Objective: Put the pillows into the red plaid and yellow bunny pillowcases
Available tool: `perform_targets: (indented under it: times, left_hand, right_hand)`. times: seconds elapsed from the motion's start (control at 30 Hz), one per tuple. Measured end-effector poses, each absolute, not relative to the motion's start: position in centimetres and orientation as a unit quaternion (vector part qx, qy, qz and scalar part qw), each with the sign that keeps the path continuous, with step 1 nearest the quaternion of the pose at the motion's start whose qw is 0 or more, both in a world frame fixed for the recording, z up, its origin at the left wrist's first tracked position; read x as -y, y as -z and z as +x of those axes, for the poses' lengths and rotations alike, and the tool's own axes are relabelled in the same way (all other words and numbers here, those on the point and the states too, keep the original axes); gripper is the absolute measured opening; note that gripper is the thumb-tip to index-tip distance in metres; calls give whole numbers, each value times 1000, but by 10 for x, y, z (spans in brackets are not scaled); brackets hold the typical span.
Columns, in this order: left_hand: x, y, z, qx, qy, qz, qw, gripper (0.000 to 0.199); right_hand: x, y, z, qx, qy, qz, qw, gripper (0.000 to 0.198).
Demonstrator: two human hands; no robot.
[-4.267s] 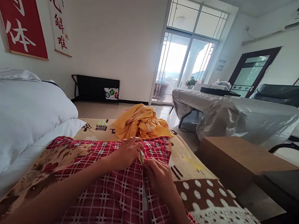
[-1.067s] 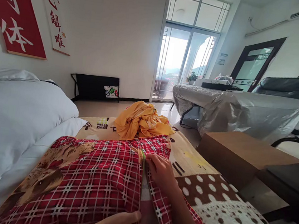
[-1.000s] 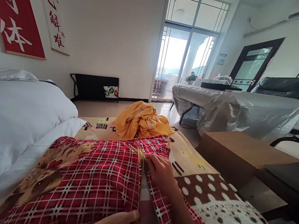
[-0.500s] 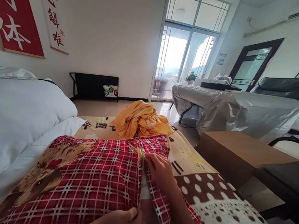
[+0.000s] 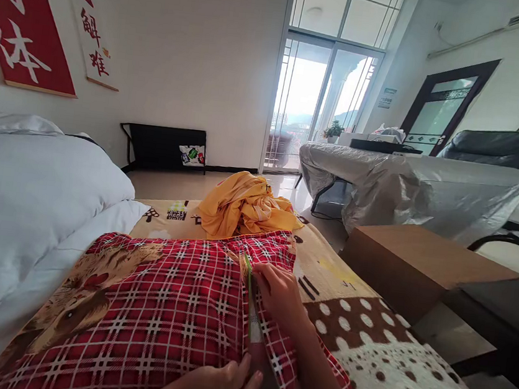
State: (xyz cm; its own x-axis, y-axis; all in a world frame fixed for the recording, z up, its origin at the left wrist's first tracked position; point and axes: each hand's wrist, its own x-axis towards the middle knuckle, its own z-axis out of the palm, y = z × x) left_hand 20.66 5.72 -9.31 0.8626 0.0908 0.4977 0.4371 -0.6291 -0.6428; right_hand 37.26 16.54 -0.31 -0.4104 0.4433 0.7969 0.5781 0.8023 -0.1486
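A red plaid cloth cover (image 5: 162,308) with a printed animal face lies across the bed, and a long slit with a greenish edge runs down its right part. My right hand (image 5: 278,296) is closed on the slit's edge near its far end, fingers bent into a pinch. At the near end, low in the picture, my left hand (image 5: 219,386) has its thumb and fingers closed on the left edge of the slit. Between the hands the slit gapes, and paler material shows inside. The left hand's lowest fingers are cut off by the frame.
A crumpled yellow cloth (image 5: 246,205) lies just beyond the cover on a patterned blanket (image 5: 377,351). White bedding (image 5: 33,206) is piled at left. To the right stand a brown box-like table (image 5: 430,254) and a plastic-covered table (image 5: 429,189).
My left thumb and fingers have shifted along the slit's near edge, and the fingers look straighter. My right hand keeps its place. The slit's near part has moved slightly right.
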Motion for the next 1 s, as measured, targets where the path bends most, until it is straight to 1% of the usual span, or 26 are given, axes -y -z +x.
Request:
perform_targets:
  times: [0.13, 0.27, 0.37, 0.43, 0.47, 0.5, 0.57, 0.63, 0.7, 0.83, 1.0]
  left_hand:
    - [-56, 68, 205, 120, 215, -889, 387, 11]
    - [-59, 15, 200, 114, 283, -894, 328, 18]
    - [-83, -28, 195, 213, 364, -865, 272, 23]
    - [-110, -49, 191, 327, 384, -844, 186, 21]
    - [-124, -55, 190, 368, 374, -842, 129, 21]
    - [-137, -59, 188, 388, 351, -849, 71, 22]
    - [-158, -59, 187, 374, 301, -877, -26, 22]
    - [-170, -53, 187, 333, 269, -900, -84, 22]
    - [-175, -46, 188, 315, 264, -905, -114, 24]
    - [-174, -41, 189, 336, 240, -898, -154, 29]
    - [-177, -41, 189, 343, 244, -892, -164, 30]
  right_hand:
    - [-166, 4, 373, 834, 73, -310, 450, 17]
    - [-166, 5, 373, 835, 74, -312, 447, 17]
    - [-166, 5, 373, 834, 71, -314, 448, 16]
    - [-166, 5, 373, 835, 68, -312, 449, 16]
    - [-166, 4, 373, 835, 69, -308, 451, 16]
    - [-166, 3, 372, 835, 70, -304, 453, 16]
    - [-167, 3, 372, 835, 73, -297, 457, 16]
    - [-167, 3, 373, 837, 71, -291, 459, 16]
    - [-168, 4, 373, 837, 70, -287, 460, 15]
    - [-167, 4, 374, 838, 71, -276, 464, 14]
    - [-163, 1, 373, 843, 58, -273, 460, 14]
